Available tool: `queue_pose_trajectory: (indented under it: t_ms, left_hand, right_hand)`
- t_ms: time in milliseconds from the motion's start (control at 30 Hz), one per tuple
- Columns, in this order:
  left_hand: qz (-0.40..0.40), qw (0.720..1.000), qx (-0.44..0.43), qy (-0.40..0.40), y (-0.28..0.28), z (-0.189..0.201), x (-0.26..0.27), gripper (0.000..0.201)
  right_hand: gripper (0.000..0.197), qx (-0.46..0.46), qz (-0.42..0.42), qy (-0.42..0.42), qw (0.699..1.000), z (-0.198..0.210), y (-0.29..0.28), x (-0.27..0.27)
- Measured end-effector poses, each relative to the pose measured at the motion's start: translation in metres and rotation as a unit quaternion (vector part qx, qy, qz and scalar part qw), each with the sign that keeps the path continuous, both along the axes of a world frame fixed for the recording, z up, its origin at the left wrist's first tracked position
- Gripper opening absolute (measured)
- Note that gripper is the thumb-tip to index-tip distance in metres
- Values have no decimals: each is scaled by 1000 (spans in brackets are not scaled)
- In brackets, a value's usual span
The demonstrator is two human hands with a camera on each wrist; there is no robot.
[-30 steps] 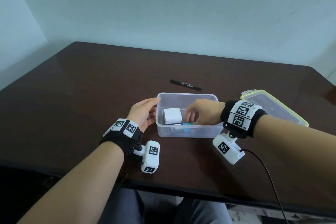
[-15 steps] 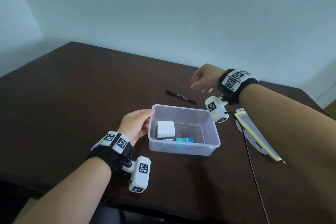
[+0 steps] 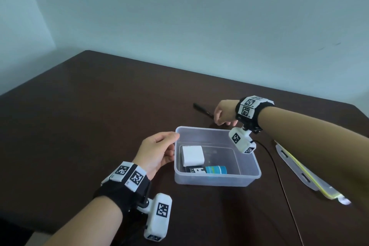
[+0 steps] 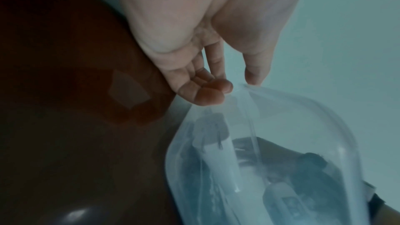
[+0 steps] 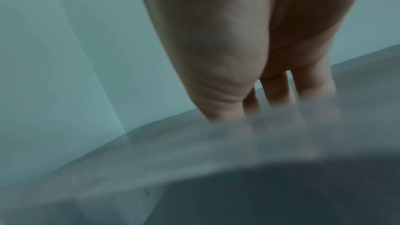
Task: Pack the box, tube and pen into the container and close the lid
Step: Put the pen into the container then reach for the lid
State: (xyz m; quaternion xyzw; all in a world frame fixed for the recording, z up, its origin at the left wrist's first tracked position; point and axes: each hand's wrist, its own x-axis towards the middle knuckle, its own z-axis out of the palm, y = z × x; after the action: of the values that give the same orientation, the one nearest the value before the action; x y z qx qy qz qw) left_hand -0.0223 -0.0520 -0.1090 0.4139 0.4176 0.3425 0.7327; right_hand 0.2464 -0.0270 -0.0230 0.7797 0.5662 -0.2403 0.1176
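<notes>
A clear plastic container stands on the dark table. Inside it lie a white box and, along the near wall, a blue and black tube. My left hand holds the container's left end, thumb on the rim and fingers against the outer wall; the left wrist view shows that hand pinching the rim. A black pen lies on the table behind the container. My right hand covers the pen's right end with fingers pointing down at the table; the blurred right wrist view shows straight fingers and no pen.
The clear lid with a yellow-green rim lies on the table to the right, partly under my right forearm. A thin black cable runs from the right wrist camera towards the near edge. Bare brown tabletop stretches to the left.
My right hand left the container, where the tube now lies, swung up and back, and has come down at the pen's right end. My left hand stayed on the container's left end.
</notes>
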Motion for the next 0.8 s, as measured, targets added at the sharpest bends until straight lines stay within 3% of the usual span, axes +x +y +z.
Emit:
queue_pose_trajectory:
  t_ms: [333, 800]
  left_hand:
    - [-1, 1000, 0, 1, -1, 1, 1, 20]
    - [-1, 1000, 0, -7, 0, 0, 3, 19]
  right_hand:
    - [12, 41, 42, -43, 997, -5, 0, -4]
    - [16, 76, 16, 13, 997, 2, -6, -7]
